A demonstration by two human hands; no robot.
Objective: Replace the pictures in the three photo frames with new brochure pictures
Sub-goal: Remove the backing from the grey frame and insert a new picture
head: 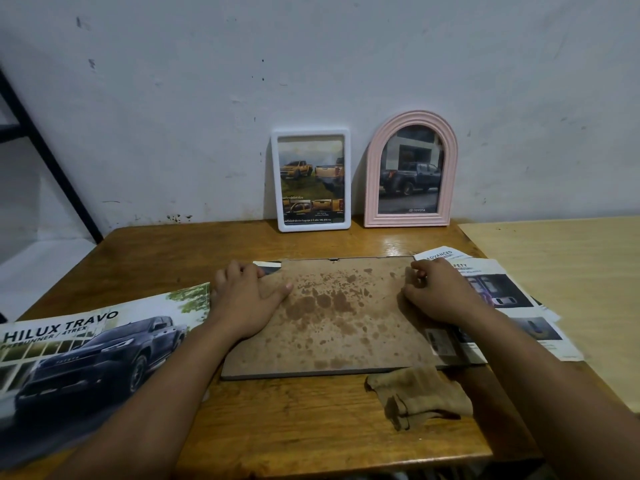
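Observation:
A large photo frame lies face down in the middle of the wooden table, its stained brown backing board [332, 317] facing up. My left hand [246, 299] presses flat on the board's left edge, fingers over the top left corner. My right hand [440, 292] rests on the right edge with fingers curled. A white rectangular frame [310, 180] with a picture of orange trucks and a pink arched frame [410, 169] with a picture of a dark truck lean upright against the wall. A Hilux brochure [86, 355] lies at the left. Cut brochure pages [502, 299] lie under the board's right side.
A crumpled tan cloth [420, 396] lies just in front of the board, near the table's front edge. A pale wooden surface [568, 282] adjoins the table [294, 420] on the right. A black metal rack leg [48, 157] slants down at the far left.

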